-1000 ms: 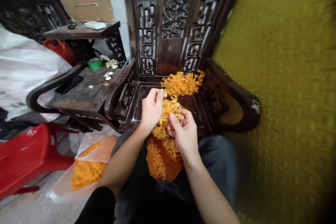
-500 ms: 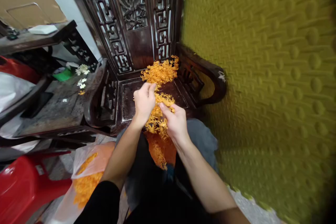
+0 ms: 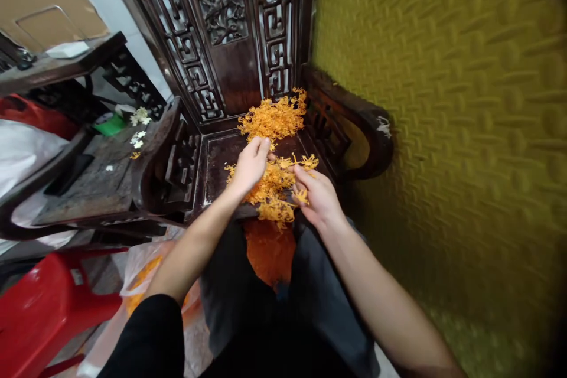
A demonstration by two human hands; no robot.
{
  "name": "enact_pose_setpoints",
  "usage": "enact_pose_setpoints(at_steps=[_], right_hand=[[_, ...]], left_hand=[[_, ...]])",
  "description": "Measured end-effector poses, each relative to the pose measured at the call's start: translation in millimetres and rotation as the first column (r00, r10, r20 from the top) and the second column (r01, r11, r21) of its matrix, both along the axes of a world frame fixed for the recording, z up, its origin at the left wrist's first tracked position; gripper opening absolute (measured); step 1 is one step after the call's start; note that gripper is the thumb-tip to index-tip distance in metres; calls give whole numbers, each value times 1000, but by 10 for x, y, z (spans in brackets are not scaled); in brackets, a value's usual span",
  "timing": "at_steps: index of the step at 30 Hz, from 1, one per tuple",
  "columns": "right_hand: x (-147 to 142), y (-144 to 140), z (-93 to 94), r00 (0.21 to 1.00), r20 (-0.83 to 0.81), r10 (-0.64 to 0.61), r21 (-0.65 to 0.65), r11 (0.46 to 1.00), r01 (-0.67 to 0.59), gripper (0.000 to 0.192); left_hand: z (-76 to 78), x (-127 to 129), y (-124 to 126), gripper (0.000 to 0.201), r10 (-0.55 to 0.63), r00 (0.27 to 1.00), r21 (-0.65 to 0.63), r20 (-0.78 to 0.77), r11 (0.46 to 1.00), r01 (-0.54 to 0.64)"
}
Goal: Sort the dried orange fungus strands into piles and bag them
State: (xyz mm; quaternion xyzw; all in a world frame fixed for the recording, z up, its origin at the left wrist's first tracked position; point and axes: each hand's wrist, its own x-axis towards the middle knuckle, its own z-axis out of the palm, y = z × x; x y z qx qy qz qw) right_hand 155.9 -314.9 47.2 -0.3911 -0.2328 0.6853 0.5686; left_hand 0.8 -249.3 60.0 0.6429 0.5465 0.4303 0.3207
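Observation:
Two heaps of small orange spidery, flower-like pieces lie on a dark carved wooden chair seat [image 3: 217, 156]. The back heap [image 3: 272, 118] rests against the chair back; the front heap [image 3: 266, 186] spreads toward the seat's front edge. My left hand [image 3: 252, 165] is closed in a pinch between the heaps, its fingertips partly hidden, so what it holds I cannot make out. Right of the front heap, my right hand [image 3: 319, 195] grips orange flower-like pieces [image 3: 308, 161] between thumb and fingers. Another piece shows below its fingers.
A carved armrest [image 3: 372, 136] stands at right before a yellow-green textured sheet [image 3: 443, 100]. At left, a wooden side table [image 3: 97, 183] bears a green roll [image 3: 110, 124] and white flower-like pieces [image 3: 138, 140]. A red plastic stool [image 3: 48, 301] and a bag [image 3: 133, 289] of orange pieces sit below.
My hands have moved apart, the right one shifting right and raising pieces off the front heap. Orange strands that hung over the front edge are fewer, baring more of the orange-brown surface between the knees.

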Motion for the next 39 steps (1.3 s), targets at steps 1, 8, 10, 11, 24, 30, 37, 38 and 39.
enact_pose_setpoints(at_steps=[1, 8, 10, 11, 24, 30, 37, 38, 39], right_hand=[[-57, 66, 7, 1000, 3, -1, 3, 1000, 1, 43], [-380, 353, 76, 999, 32, 36, 10, 999, -36, 38], [-367, 349, 48, 1000, -11, -26, 55, 998, 27, 38], [-338, 342, 29, 998, -25, -56, 65, 996, 58, 38], [-128, 419, -53, 962, 70, 266, -74, 963, -261, 33], [-135, 358, -59, 911, 104, 399, -92, 916, -390, 42], [-176, 324, -246, 820, 418, 391, 79, 884, -461, 30], [-174, 330, -276, 810, 472, 346, 105, 891, -442, 28], [-166, 337, -302, 798, 528, 290, 130, 901, -413, 27]], left_hand=[[3, 59, -36, 39, 38, 999, 44, -19, 998, -37], [10, -49, 330, 32, 292, 915, 267, -277, 938, -219], [-29, -219, 527, 30, 387, 868, 282, -311, 910, -304], [-59, -310, 608, 29, 434, 844, 275, -314, 893, -357], [-391, -563, 511, 16, 4, 757, -160, -654, 977, -144], [-168, -595, 392, 38, 46, 852, 6, -521, 999, -50], [101, -440, 88, 35, -459, 846, -36, -273, 883, 468], [108, -450, 72, 32, -479, 830, -65, -287, 874, 482], [110, -472, 65, 30, -487, 824, -88, -291, 871, 483]])
